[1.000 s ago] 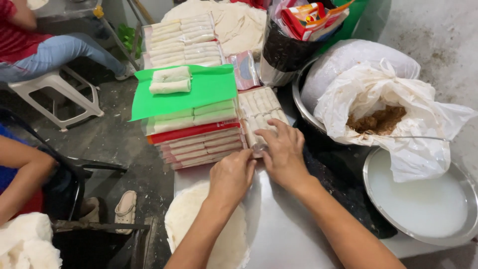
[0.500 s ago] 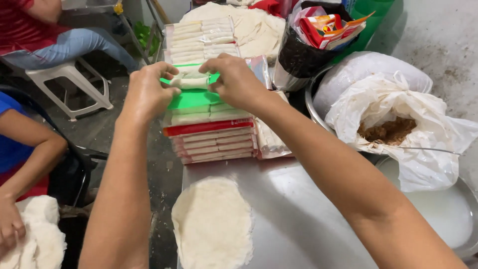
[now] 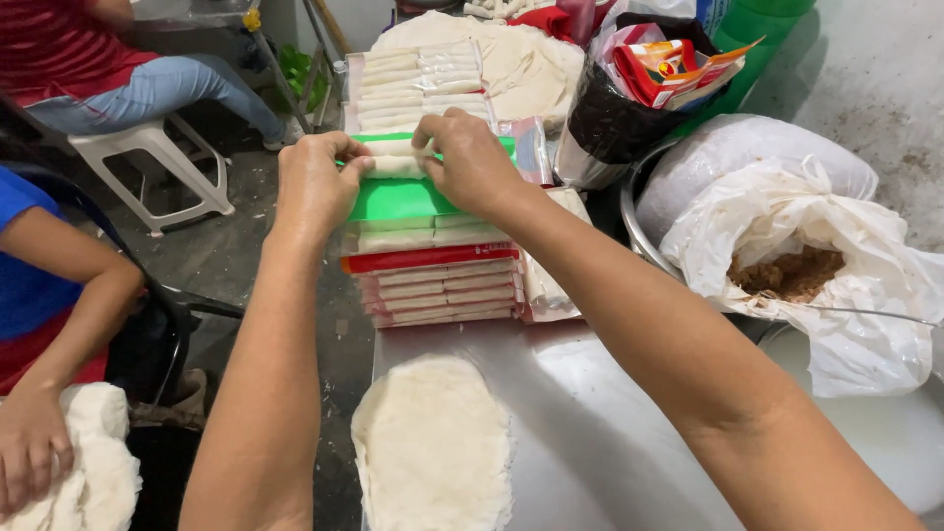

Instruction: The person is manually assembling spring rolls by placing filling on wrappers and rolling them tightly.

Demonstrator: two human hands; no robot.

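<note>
Both hands are up over the stack at the far edge of the surface (image 3: pixel 610 442), a smooth grey metal top. The left hand (image 3: pixel 317 187) and the right hand (image 3: pixel 470 162) are each closed on an end of a pale, finger-shaped white wrapped roll (image 3: pixel 395 167), holding it lengthwise just above a bright green plastic sheet (image 3: pixel 398 200). A 2nd roll of the same kind lies right behind it, partly hidden by the fingers. The green sheet tops a stack of flat layers of pale rolls (image 3: pixel 433 285), with a red plastic sheet (image 3: pixel 423 259) sandwiched between the layers lower down. Behind that, further rows of white rolls in clear wrap (image 3: pixel 418 74) sit at the far left corner. On the near edge of the surface lies a round, floury white dough wrapper (image 3: pixel 433 442), well apart from the hands. To the right, a crumpled white plastic bag holding brown filling (image 3: pixel 787 270) sits open beside a black bag stuffed with colourful packets (image 3: pixel 639 93). At the left, another person's hand (image 3: pixel 34 447) rests on a pile of white wrappers (image 3: pixel 93 472).
</note>
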